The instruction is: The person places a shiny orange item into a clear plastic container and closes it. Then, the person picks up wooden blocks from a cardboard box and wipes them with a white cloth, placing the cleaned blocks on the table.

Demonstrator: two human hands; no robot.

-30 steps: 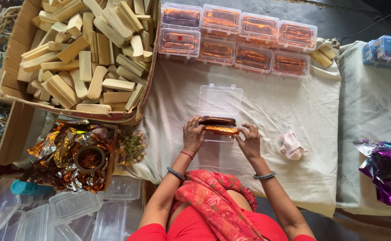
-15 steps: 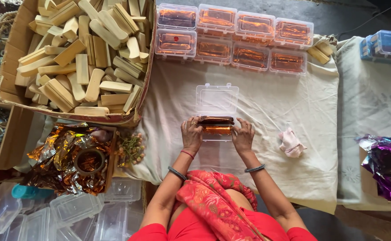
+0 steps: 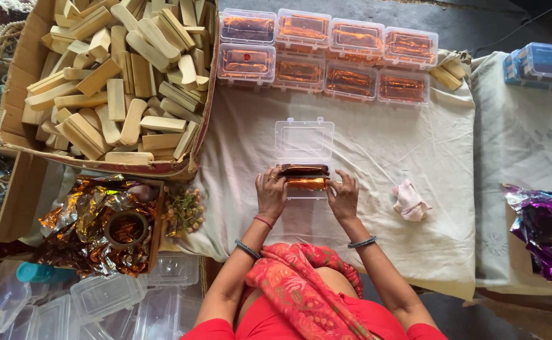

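A clear plastic box [image 3: 304, 140] lies open on the cream cloth [image 3: 376, 151], its lid flipped back away from me. A copper foil sheet [image 3: 305, 177] lines the box's base. My left hand [image 3: 271, 192] presses the foil's left end and my right hand [image 3: 344, 195] presses its right end, fingers on the box's sides. Both hands hold the foil-lined box between them.
A cardboard carton [image 3: 11, 94] of pale wooden blocks sits at the far left. Several closed foil-filled boxes [image 3: 326, 56] form two rows at the back. Crumpled copper foil [image 3: 93, 220], empty clear boxes [image 3: 99, 296], a pink cloth [image 3: 409, 200] and purple foil [image 3: 543, 233] lie around.
The foil has been pushed down flatter into the box's base, and my hands have drawn slightly closer to its two ends.
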